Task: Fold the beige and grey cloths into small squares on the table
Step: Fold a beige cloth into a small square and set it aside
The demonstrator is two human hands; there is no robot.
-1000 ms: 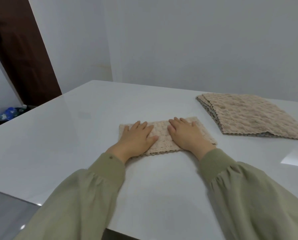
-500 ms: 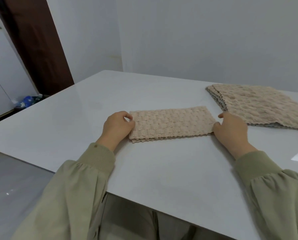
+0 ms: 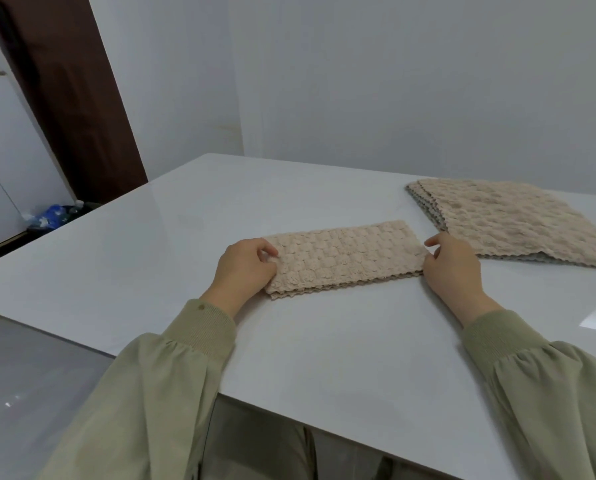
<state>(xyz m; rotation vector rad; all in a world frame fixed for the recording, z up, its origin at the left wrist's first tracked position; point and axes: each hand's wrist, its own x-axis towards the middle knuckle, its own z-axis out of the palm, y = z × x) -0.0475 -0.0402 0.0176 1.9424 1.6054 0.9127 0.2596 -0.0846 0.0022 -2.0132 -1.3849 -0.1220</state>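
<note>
A beige textured cloth [image 3: 345, 258] lies folded into a long strip in the middle of the white table [image 3: 185, 244]. My left hand [image 3: 244, 268] pinches the strip's left end between thumb and fingers. My right hand [image 3: 452, 268] rests at the strip's right end, fingertips touching its edge; whether it grips the cloth is unclear. A stack of unfolded beige and grey cloths [image 3: 511, 220] lies flat at the right rear of the table.
The table's near edge runs diagonally from left to lower right, with grey floor [image 3: 30, 393] below. A dark brown door frame [image 3: 71, 98] stands at the left, blue items [image 3: 52, 214] on the floor beside it. White walls close the back.
My hands went from pressing flat on top of the folded cloth to its two ends. The left hand now pinches the left end.
</note>
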